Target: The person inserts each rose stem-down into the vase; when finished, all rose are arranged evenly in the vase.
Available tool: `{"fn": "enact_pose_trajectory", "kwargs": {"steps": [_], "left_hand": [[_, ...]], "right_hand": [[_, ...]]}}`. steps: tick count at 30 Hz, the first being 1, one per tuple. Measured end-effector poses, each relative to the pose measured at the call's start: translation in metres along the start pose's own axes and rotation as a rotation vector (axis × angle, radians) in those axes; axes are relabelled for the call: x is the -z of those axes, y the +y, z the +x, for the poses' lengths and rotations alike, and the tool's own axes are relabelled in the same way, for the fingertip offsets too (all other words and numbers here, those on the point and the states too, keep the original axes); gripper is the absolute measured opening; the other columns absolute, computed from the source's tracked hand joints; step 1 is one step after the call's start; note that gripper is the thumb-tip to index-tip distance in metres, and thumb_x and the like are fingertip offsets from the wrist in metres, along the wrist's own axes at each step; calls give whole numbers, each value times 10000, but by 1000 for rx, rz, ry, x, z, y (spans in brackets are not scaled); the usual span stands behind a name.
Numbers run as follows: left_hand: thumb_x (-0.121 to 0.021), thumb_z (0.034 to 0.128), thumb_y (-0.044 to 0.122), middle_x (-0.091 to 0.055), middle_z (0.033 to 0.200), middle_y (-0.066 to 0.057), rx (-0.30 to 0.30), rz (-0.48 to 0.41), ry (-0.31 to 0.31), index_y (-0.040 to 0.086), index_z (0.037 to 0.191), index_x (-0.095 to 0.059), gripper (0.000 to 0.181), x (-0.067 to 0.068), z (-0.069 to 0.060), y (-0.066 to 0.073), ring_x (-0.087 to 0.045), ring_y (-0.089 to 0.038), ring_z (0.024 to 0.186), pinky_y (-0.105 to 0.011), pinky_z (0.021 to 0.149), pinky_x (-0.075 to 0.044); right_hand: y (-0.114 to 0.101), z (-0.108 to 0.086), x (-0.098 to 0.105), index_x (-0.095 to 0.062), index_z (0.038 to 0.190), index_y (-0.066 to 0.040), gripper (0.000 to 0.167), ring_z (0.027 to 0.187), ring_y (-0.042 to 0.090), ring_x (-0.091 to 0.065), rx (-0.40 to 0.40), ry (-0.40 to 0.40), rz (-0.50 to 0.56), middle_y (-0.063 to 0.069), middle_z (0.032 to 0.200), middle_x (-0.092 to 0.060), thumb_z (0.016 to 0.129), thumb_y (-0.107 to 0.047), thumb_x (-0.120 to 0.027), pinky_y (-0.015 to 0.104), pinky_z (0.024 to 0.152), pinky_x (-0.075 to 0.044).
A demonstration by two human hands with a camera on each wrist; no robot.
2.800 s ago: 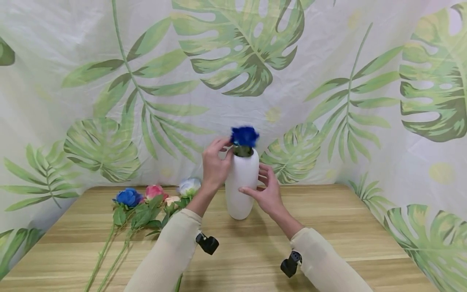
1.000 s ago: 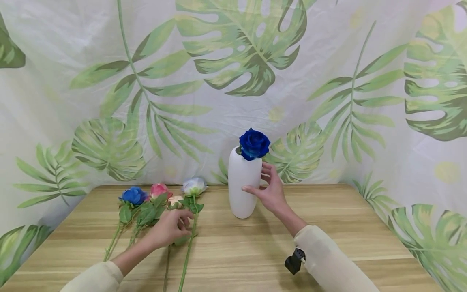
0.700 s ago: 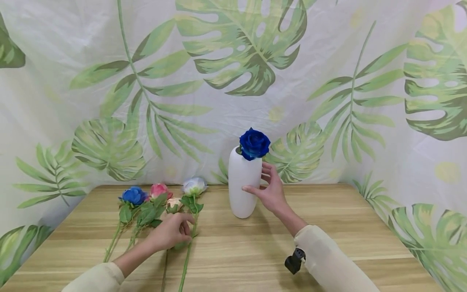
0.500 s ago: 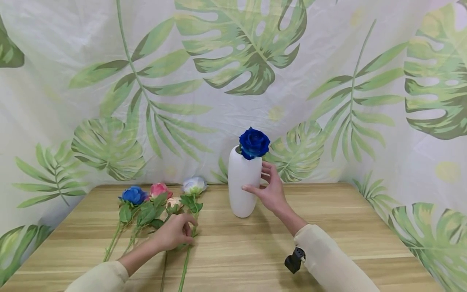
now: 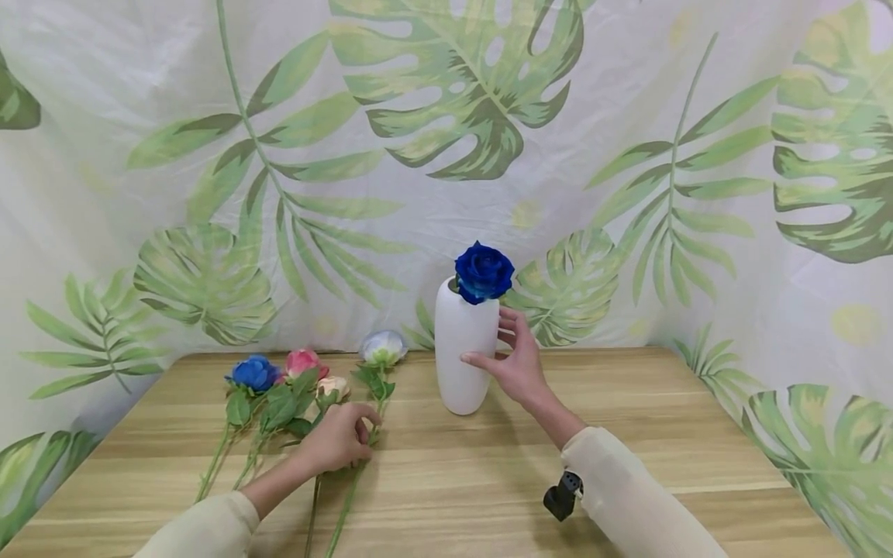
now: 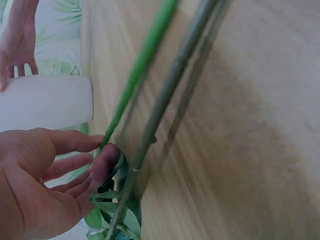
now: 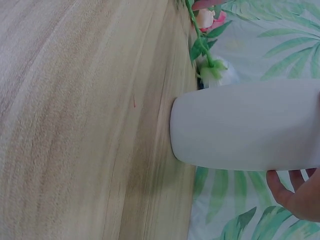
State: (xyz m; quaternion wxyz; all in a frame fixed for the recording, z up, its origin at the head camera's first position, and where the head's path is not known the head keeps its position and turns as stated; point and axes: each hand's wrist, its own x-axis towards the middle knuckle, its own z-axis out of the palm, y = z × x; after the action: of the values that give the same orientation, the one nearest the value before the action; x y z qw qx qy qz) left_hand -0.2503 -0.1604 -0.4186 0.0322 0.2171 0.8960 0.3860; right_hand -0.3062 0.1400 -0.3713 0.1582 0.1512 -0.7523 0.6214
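The left hand (image 5: 336,439) pinches the green stem (image 5: 346,500) of the white rose (image 5: 383,348) between thumb and forefinger; the left wrist view shows this pinch on the bright green stem (image 6: 142,60). The white vase (image 5: 462,349) stands upright with a dark blue rose (image 5: 484,272) in its mouth, the bloom leaning right. Around the vase's right side curls the right hand (image 5: 518,364), thumb on the front and fingers behind. In the right wrist view the vase (image 7: 245,125) rests on the table, fingertips (image 7: 278,186) against its side.
On the wooden table (image 5: 628,434), left of the left hand, lie a blue rose (image 5: 254,373), a pink rose (image 5: 304,363) and a peach rose (image 5: 333,388), their stems toward the front edge. A leaf-print cloth (image 5: 446,217) hangs behind the table.
The left hand has gone from the vase's mouth down to the white rose, whose bloom has shifted slightly right. The blue rose has settled leaning right in the vase; the right hand keeps its hold.
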Motion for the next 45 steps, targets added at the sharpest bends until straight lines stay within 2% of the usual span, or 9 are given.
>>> {"fn": "enact_pose_trajectory", "kwargs": {"steps": [10,16,25,32,40,45], "left_hand": [[-743,812,-166,-593,814,-104,78,-164,1,-151,1198,-636,401,5,0,6,-647,-235,540,-386,476,-610],[-730,848,-156,-604,856,-115,129,-201,9,-132,1257,-628,423,4,1,9,-636,-205,569,-389,488,-617],[-676,895,-147,-600,891,-133,96,-326,-2,-154,1274,-596,387,4,4,10,-632,-205,606,-428,522,-623],[-631,920,-147,-589,948,-163,71,-402,-9,-129,1304,-584,387,4,6,16,-661,-252,663,-477,543,-622],[-633,939,-130,-595,1008,-185,48,-444,48,-87,1288,-613,352,5,8,26,-680,-327,744,-479,587,-635],[-666,939,-100,-617,1040,-192,25,-439,92,-79,1295,-624,359,6,10,34,-689,-296,774,-481,625,-640]], "right_hand": [[-1,1,1,-432,1462,-69,809,1289,401,-569,7,-5,-9,214,1409,-527,798,-36,-894,588,999,-552],[0,0,0,-426,1470,-78,811,1291,402,-564,15,-19,1,207,1421,-517,803,-28,-885,615,994,-539],[1,-1,-1,-420,1476,-81,816,1289,406,-566,11,-20,-8,206,1423,-514,807,-39,-887,587,990,-555],[3,-1,-1,-411,1480,-70,818,1289,415,-566,11,-17,-13,217,1423,-513,812,-35,-882,591,991,-555],[3,-2,-2,-415,1464,-61,805,1269,416,-579,41,1,7,226,1408,-523,807,-6,-876,611,985,-551],[4,-2,-4,-402,1437,-28,774,1284,428,-565,70,9,27,215,1429,-512,818,8,-864,627,992,-541]]}}
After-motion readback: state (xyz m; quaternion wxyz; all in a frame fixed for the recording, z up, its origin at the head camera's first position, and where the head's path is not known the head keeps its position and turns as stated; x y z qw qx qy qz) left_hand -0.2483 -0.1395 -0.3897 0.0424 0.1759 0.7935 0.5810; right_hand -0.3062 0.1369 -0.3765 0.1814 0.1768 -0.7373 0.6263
